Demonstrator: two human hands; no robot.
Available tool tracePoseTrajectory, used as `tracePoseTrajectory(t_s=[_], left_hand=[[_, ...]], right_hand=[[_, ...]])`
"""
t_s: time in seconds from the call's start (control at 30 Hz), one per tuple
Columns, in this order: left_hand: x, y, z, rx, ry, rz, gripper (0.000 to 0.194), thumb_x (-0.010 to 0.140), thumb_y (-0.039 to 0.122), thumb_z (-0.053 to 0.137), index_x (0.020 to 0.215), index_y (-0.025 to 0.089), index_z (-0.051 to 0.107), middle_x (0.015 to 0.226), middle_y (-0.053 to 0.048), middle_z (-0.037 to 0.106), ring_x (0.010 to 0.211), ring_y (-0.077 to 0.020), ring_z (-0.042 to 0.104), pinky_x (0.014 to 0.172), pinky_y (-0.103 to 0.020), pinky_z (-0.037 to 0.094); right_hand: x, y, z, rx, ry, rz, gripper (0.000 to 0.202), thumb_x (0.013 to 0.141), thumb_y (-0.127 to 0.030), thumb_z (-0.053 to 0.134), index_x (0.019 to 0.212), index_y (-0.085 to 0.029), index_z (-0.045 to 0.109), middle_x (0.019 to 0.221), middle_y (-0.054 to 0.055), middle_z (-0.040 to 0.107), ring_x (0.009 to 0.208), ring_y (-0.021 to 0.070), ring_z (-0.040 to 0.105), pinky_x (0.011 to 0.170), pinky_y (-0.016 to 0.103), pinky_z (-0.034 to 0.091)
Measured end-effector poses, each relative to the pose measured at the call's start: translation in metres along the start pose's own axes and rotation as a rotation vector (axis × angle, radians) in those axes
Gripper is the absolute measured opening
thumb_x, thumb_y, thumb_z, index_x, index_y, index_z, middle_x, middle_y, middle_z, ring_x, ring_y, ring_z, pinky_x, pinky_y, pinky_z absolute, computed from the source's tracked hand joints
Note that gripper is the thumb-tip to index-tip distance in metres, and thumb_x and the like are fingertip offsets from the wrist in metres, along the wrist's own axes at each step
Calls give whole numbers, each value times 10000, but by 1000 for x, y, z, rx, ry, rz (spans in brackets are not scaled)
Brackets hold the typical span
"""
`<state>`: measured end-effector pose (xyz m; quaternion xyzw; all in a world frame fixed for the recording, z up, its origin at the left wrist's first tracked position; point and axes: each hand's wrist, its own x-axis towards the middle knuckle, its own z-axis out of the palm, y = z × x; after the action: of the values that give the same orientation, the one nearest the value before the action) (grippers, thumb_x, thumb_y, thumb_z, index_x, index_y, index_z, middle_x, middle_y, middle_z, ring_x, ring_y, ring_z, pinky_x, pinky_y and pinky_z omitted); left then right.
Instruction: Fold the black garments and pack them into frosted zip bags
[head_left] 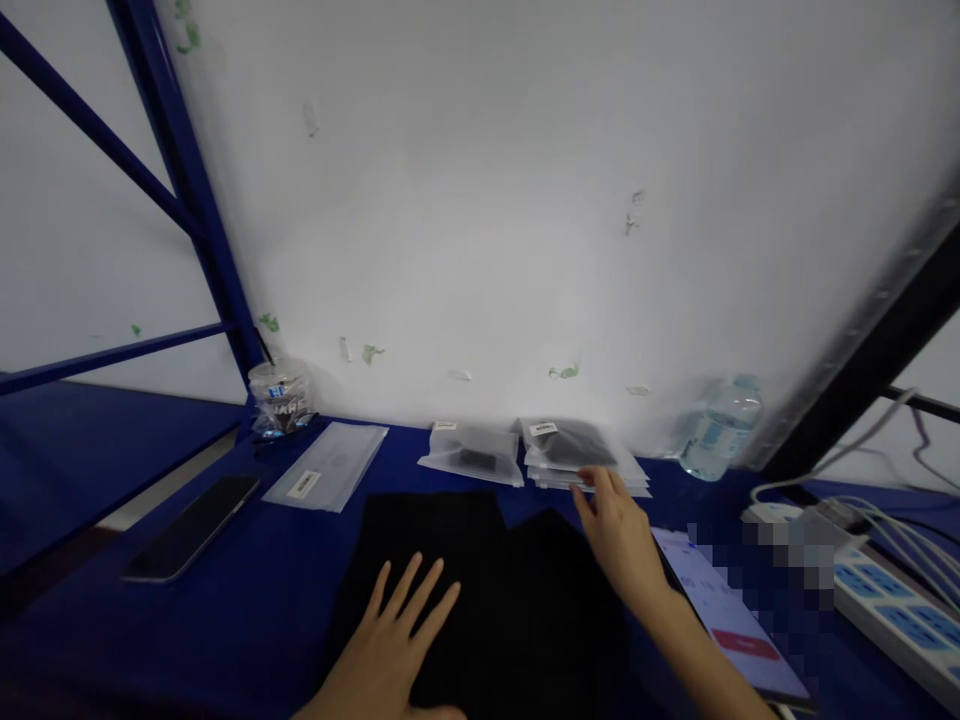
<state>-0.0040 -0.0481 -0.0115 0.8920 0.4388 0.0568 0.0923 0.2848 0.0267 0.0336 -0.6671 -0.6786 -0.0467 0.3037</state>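
A piece of black cloth (517,620), probably a garment, is laid out on the blue table in front of me. My left hand (394,635) rests flat on its left part with the fingers spread. My right hand (619,540) is over the cloth's right edge, close to the front of a stack of frosted zip bags (589,455). Its fingers are bent, with thumb and forefinger a little apart and nothing visible between them. Dark contents show through the top bag. Left of that stack is another frosted bag (476,455) with something dark inside.
A flat frosted bag (330,468) with a barcode label and a dark phone (191,528) lie at left. Behind them stands a plastic-wrapped container (281,400). At right are a water bottle (721,428), a lit phone or tablet (720,600) and a power strip (900,610) with cables.
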Motion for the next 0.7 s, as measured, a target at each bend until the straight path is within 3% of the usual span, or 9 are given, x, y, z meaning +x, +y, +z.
tracePoseTrajectory(t_s=[0.07,0.13,0.23,0.33,0.47,0.57,0.63,0.7], left_hand=[[0,0,0,15,-12,14,885,773,718,444,1453,309,53,1512,-117,146,1359,-422,137,1007,-704,197],[0,-1,2,38,3,25,883,774,720,438,1451,315,41,1505,-121,159,1350,-432,164,998,-708,212],[1,-4,7,79,50,45,884,781,702,454,1450,320,20,1499,-117,183,1338,-436,208,997,-695,241],[1,-7,11,123,90,67,892,781,700,457,1452,312,16,1493,-118,208,1325,-439,247,987,-689,273],[2,-9,15,169,122,87,904,768,725,433,1456,304,23,1476,-130,254,1300,-449,300,946,-694,327],[2,-10,16,184,144,101,908,772,726,424,1459,288,23,1472,-139,268,1296,-450,311,940,-691,337],[2,-11,17,180,154,109,906,779,719,425,1462,277,26,1475,-141,267,1297,-447,313,945,-685,335],[2,-12,17,173,155,112,900,784,713,427,1463,275,31,1477,-138,271,1300,-441,314,953,-673,335]], right_hand=[[-23,-15,3,-21,-79,-101,287,933,-305,322,965,-184,580,936,113,649,807,224,632,701,335,479],[-54,-25,14,-92,-93,-192,327,920,-392,371,1085,-215,591,1111,123,634,1083,295,562,867,430,451],[-92,-26,38,-177,-78,-168,599,823,-611,443,1294,-243,488,1363,141,479,1294,397,351,965,594,345],[-103,-20,47,-154,-145,-101,657,820,-638,415,1347,-247,440,1410,146,425,1318,398,315,975,614,326],[-74,-25,30,-10,-222,-16,612,770,-632,500,1201,-207,589,1313,174,528,1255,424,401,967,626,323],[-26,-33,19,334,-233,66,408,828,-534,480,974,-196,656,1072,137,670,1047,317,606,893,479,451],[8,-34,24,639,-311,319,336,819,-494,507,920,-196,623,839,95,711,708,226,689,620,333,528],[33,-31,39,698,-373,418,281,776,-459,565,777,-180,596,545,45,652,377,166,586,370,251,422]])
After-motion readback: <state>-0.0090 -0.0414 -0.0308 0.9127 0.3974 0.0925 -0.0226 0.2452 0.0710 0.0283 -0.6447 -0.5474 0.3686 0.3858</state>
